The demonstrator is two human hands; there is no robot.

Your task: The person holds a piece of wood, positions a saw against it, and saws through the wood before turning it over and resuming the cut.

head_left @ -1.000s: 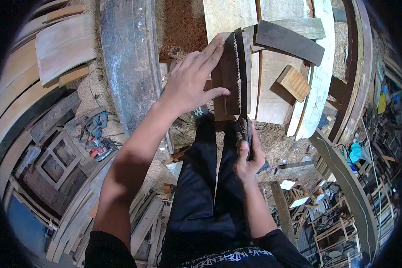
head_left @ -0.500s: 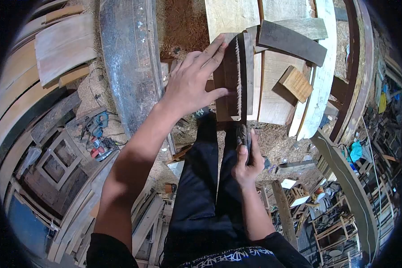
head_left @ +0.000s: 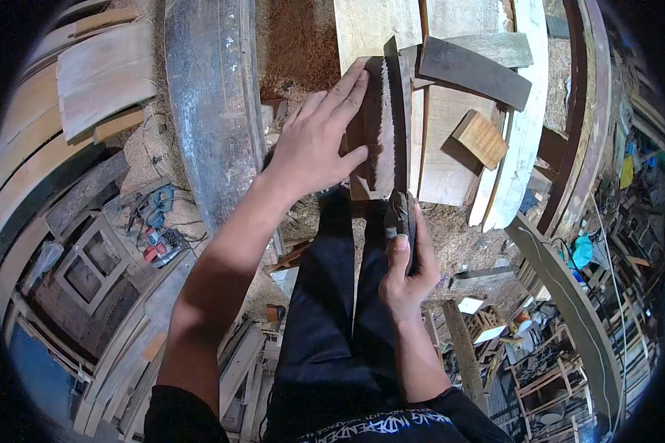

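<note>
My right hand (head_left: 410,269) is closed around the dark handle of a handsaw (head_left: 400,122). Its narrow blade points away from me along a dark brown board (head_left: 360,159), the tip reaching just past the far edge. A pale jagged line runs over the board beside the blade. On the board's left part, my left hand (head_left: 314,140) lies flat, fingers stretched forward and thumb spread toward the blade.
Pale planks (head_left: 451,148) lie to the right, carrying a small wood block (head_left: 480,139) and a curved dark offcut (head_left: 474,72). A worn bluish plank (head_left: 210,111) stands left. Wood shavings and a red power tool (head_left: 159,247) lie on the ground.
My right hand has pushed the saw slightly away from me, and its tip now extends farther beyond the board's far edge. The left hand stays pressed on the board.
</note>
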